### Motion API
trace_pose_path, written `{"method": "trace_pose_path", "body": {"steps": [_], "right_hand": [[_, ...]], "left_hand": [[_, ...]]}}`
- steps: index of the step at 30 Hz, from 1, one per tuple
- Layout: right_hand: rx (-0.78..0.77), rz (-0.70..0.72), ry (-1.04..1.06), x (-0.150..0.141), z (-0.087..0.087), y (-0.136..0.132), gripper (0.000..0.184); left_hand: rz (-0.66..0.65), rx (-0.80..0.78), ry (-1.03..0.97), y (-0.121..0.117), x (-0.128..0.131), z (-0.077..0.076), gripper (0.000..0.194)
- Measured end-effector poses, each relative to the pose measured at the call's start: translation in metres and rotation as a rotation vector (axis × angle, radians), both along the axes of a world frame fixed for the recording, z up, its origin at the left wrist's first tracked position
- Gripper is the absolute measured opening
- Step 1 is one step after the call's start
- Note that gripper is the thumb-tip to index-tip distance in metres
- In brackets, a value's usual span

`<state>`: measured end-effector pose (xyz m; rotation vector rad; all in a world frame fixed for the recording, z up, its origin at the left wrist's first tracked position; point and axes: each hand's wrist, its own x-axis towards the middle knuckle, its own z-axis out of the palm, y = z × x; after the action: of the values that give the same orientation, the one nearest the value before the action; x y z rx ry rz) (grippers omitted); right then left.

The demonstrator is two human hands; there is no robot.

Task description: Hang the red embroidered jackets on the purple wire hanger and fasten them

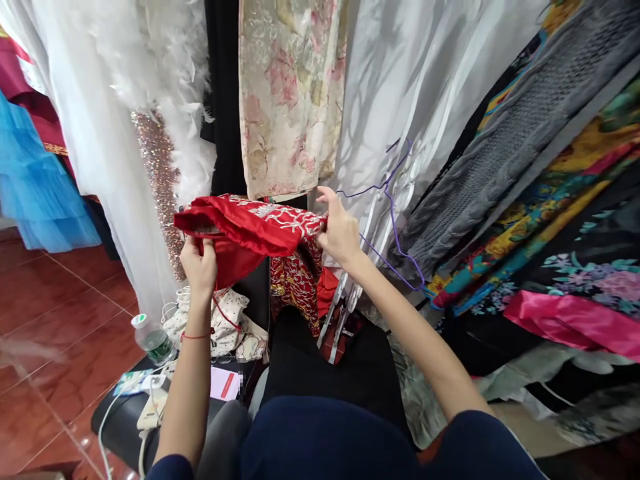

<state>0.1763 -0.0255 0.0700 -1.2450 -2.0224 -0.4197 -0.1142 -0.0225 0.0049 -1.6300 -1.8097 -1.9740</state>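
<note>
A shiny red embroidered garment [250, 227] with silver-white patterning is stretched between my two hands, above my lap. My left hand [199, 263] pinches its lower left edge, where an opening in the fabric shows. On the other side, my right hand [340, 230] grips the embroidered right end, with the index finger raised off the cloth. Below hangs a red and gold patterned part [295, 287], and I cannot tell whether it belongs to the same garment. A purple wire hanger [393, 200] is just right of my right hand.
Hanging clothes line the front: a floral cream panel [293, 93], white feathered cloth [155, 60], a grey knit [520, 127]. At lower left, a black seat [117, 427] bears a bottle [153, 340], a power strip [153, 408] with cables, and spotted cloth [227, 323].
</note>
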Motion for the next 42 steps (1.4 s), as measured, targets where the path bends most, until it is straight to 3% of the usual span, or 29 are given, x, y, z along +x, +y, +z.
{"method": "trace_pose_path", "body": {"steps": [3, 6, 8, 10, 14, 20, 22, 26, 29, 32, 38, 42], "right_hand": [[0.069, 0.134, -0.371, 0.023, -0.011, -0.017, 0.077], [0.142, 0.236, -0.71, 0.044, -0.019, -0.03, 0.085], [0.157, 0.23, -0.799, 0.059, -0.022, -0.033, 0.087], [0.138, 0.224, -0.82, 0.075, -0.025, -0.034, 0.08], [0.056, 0.332, -0.871, 0.1, -0.035, -0.037, 0.044], [-0.26, 0.573, -0.726, 0.127, -0.071, -0.072, 0.007], [-0.336, 0.498, -0.642, 0.14, -0.077, -0.084, 0.014], [-0.47, 0.161, -0.542, 0.169, -0.071, -0.094, 0.048], [-0.575, 0.038, -0.669, 0.189, -0.065, -0.096, 0.032], [-0.611, -0.067, -0.737, 0.213, -0.067, -0.093, 0.016], [-0.623, -0.197, -0.619, 0.274, -0.078, -0.071, 0.018], [-0.64, -0.198, -0.501, 0.294, -0.082, -0.057, 0.02]], "left_hand": [[-0.084, 0.141, 0.132, -0.008, 0.042, 0.029, 0.026], [-0.18, 0.139, 0.252, -0.014, 0.082, 0.052, 0.024], [-0.225, 0.109, 0.33, -0.012, 0.102, 0.059, 0.024], [-0.246, 0.08, 0.392, -0.007, 0.116, 0.062, 0.025], [-0.229, 0.041, 0.437, 0.012, 0.139, 0.06, 0.026], [-0.281, -0.097, 0.508, 0.049, 0.175, 0.046, 0.028], [-0.278, -0.154, 0.56, 0.064, 0.188, 0.039, 0.029], [-0.24, -0.247, 0.651, 0.095, 0.22, 0.025, 0.032], [-0.269, -0.295, 0.709, 0.116, 0.242, 0.017, 0.034], [-0.28, -0.326, 0.64, 0.134, 0.254, 0.013, 0.033], [-0.467, -0.473, 0.338, 0.164, 0.259, 0.001, 0.038], [-0.591, -0.378, 0.089, 0.178, 0.268, -0.016, 0.044]]}}
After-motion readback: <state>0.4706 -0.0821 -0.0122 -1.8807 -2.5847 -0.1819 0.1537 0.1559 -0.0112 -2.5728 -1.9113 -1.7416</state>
